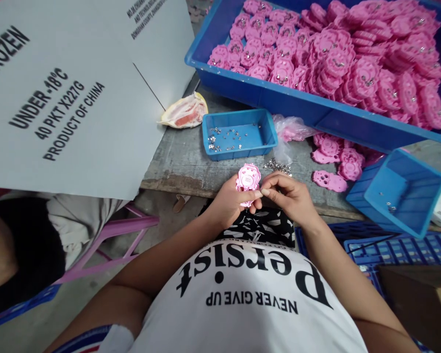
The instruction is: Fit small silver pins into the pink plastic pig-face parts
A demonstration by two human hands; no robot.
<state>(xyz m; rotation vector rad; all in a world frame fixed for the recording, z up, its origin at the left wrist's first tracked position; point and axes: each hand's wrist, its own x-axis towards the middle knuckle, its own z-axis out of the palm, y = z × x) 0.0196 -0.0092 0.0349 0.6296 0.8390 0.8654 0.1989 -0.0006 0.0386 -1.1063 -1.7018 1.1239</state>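
Note:
My left hand grips a pink plastic piece with a scalloped edge and small holes, held upright just off the table edge. My right hand is beside it, thumb and forefinger pinched together near the left thumb. Whatever sits in that pinch, if anything, is too small to make out. Beyond the hands lies a pile of small metal parts on the table. Behind it stands a small blue tray with more metal bits scattered inside.
A large blue bin full of pink pieces stands at the back right. Loose pink pieces lie near a tilted blue box. A fruit wedge rests beside a big white carton. Another person sits at left.

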